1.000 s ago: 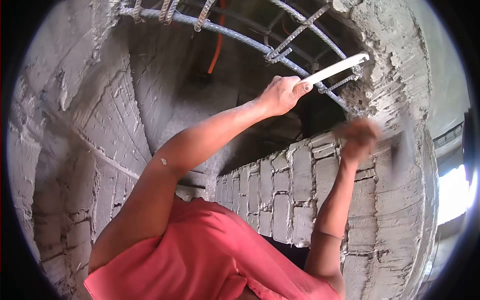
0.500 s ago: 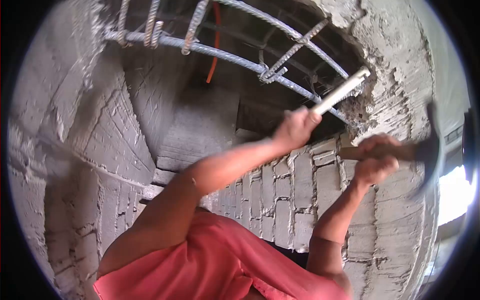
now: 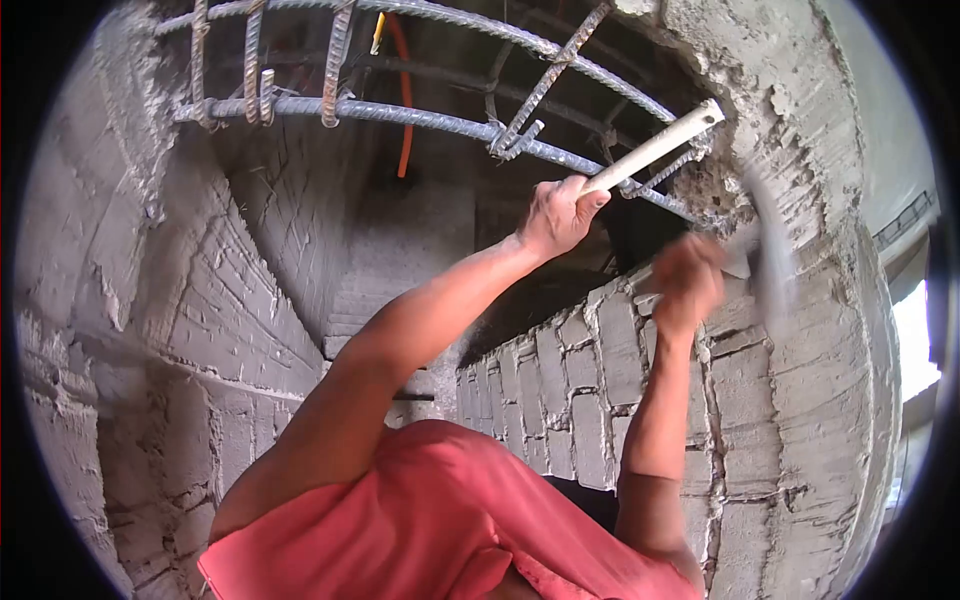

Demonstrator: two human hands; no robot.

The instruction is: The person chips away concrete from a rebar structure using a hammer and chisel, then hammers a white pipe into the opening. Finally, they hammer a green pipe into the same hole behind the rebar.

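Observation:
My left hand (image 3: 562, 215) is wrapped round the lower end of a pale rod (image 3: 655, 148), which has a small hole near its far tip. The rod slants up to the right across the steel bars, its tip beside the broken concrete edge (image 3: 735, 120). My right hand (image 3: 690, 275), smeared by motion, is closed on a hammer (image 3: 772, 250) in front of the wall. The hammer's long metal head is blurred, and its handle is mostly hidden by the hand. A gap separates hammer and rod.
Ribbed rebar (image 3: 430, 118) with tied cross bars spans the opening above. An orange conduit (image 3: 404, 120) hangs behind it, near a short yellow piece (image 3: 378, 34). Block walls (image 3: 560, 400) and rough plaster (image 3: 240, 290) surround me; bright light enters at right.
My right hand has swung the hammer to the left, closer to the rod. The left hand still grips the rod and appears slightly further left and up; the view has shifted a little.

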